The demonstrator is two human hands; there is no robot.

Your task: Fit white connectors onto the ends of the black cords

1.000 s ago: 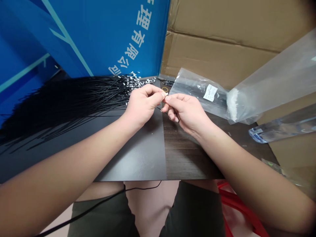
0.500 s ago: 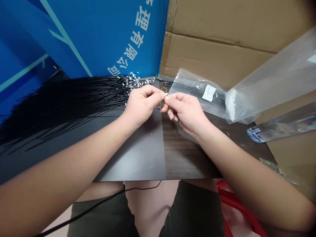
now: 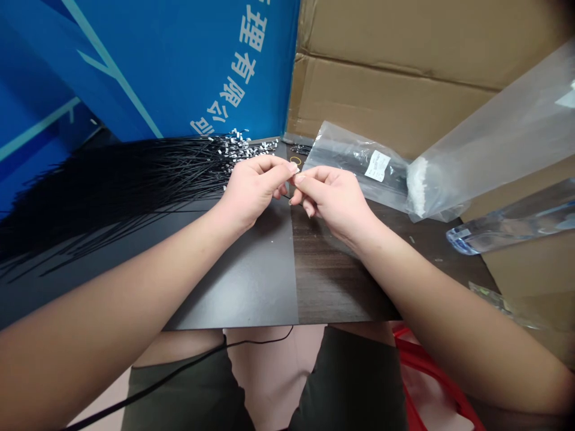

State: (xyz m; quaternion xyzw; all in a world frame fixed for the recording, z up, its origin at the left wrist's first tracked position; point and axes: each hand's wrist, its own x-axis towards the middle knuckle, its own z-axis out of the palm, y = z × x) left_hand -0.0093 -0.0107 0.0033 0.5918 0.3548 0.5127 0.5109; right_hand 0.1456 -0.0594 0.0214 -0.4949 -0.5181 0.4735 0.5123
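Left hand (image 3: pixel 249 191) shifted slightly since half a second ago: more of its lower fingers show, and the small white piece (image 3: pixel 295 170) is more covered.
Landmark: thin yellow ring (image 3: pixel 295 160). Nearest, dark wood-grain tabletop (image 3: pixel 345 287) lies in front of it. Next, just before the ring, left thumb and forefinger pinch the white piece; the right hand (image 3: pixel 335 194) has thumb and forefinger closed narrowly beside it, contents cannot be told. Left of the ring: bundle of thin black cables (image 3: pixel 130 173) with white ends; right of it: clear flat plastic bag (image 3: pixel 330 146). Behind the ring: brown cardboard sheet (image 3: pixel 381 90) and blue printed panel (image 3: pixel 179 60).
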